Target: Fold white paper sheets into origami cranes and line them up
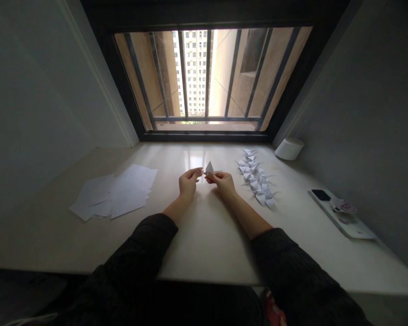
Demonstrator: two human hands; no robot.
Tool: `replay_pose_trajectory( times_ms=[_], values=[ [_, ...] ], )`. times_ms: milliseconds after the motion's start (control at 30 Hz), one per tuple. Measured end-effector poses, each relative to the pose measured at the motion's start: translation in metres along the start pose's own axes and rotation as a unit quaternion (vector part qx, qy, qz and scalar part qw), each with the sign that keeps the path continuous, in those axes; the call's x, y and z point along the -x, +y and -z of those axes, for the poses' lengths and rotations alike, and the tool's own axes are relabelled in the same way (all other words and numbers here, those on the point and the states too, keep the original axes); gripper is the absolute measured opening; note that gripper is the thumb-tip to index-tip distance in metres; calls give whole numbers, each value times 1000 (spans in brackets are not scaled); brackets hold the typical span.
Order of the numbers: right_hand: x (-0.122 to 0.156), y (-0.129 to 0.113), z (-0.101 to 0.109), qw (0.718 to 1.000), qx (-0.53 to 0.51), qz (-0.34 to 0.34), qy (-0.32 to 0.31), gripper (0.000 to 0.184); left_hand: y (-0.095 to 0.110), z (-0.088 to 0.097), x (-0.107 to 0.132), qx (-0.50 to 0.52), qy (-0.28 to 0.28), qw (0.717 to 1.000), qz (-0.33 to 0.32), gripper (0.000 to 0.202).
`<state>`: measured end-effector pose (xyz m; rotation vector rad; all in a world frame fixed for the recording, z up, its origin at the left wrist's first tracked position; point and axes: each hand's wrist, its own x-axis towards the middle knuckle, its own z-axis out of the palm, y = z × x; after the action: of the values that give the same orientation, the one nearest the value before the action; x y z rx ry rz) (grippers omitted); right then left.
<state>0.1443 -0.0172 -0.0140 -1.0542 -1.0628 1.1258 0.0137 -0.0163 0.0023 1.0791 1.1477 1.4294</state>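
Between both hands' fingers (198,171), folded paper (209,167)

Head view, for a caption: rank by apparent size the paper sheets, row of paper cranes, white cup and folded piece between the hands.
Largest to smallest:
1. paper sheets
2. row of paper cranes
3. white cup, which sits farthest back
4. folded piece

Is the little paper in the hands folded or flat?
Folded: the paper piece forms a small pointed shape between the left hand and right hand.
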Motion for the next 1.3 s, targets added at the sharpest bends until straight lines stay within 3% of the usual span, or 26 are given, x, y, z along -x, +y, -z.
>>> replay_pose_trajectory(
  times_ms=[200,400,600,733,1000,1167,1300],
  values=[
    [1,-1,-2,1000,-9,4,10,37,0,-1,1,7,-2,1000,-2,27],
    [0,0,-1,999,20,23,43,38,0,-2,1,-17,-22,998,-52,25],
    [2,-5,1,999,24,19,13,37,-1,1,-2,-35,-68,994,-75,27],
    [3,-7,1,1000,18,10,-5,36,-3,1,-4,-41,-97,993,-44,29],
    [2,-6,0,999,17,8,-38,38,-4,2,-6,-20,-66,997,-21,33],
    [0,-7,2,999,3,37,21,30,-3,3,-8,-7,-44,999,-3,36],
    [-3,-7,5,997,4,52,58,30,-2,2,-7,-10,-86,996,17,40]
  ],
)
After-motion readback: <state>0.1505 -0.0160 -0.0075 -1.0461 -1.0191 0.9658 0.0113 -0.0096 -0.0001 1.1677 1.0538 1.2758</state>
